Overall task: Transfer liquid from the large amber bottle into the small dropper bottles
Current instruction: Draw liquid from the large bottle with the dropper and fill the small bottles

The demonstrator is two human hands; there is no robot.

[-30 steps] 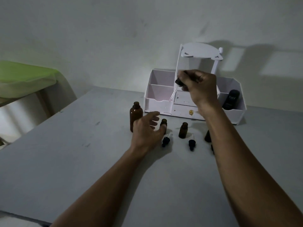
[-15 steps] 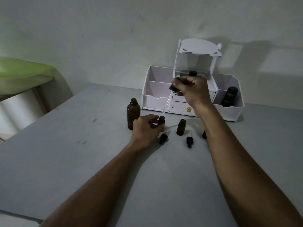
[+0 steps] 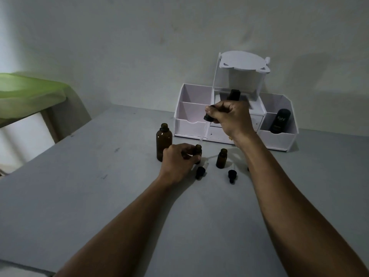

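The large amber bottle (image 3: 164,142) stands upright and uncapped on the grey table (image 3: 95,192), and everything else is placed from it. Just to its right, the left hand (image 3: 176,161) rests on the table with fingers and thumb curled round a small dropper bottle (image 3: 198,150), holding it upright; the knuckles overlap the amber bottle's lower right side in this view. Above and to the right of the amber bottle, the right hand (image 3: 230,116) is raised off the table and pinches the black cap of a dropper (image 3: 206,118) between thumb and curled fingers. The glass tube slants down and left, ending right over the mouth of the held bottle (whether the tip is inside cannot be told). Further right of the amber bottle, a second small bottle (image 3: 221,158) stands open and apart from both hands. In front of these two small bottles, nearer the person, lie two loose dropper caps, one (image 3: 200,172) just beside the left hand and one (image 3: 232,175) near the right forearm. Behind and to the right of the amber bottle, a white organizer (image 3: 191,125) sits against the wall, with a black bottle (image 3: 280,121) in its far right compartment. Far left of the amber bottle, a green cloth (image 3: 30,90) covers another surface.
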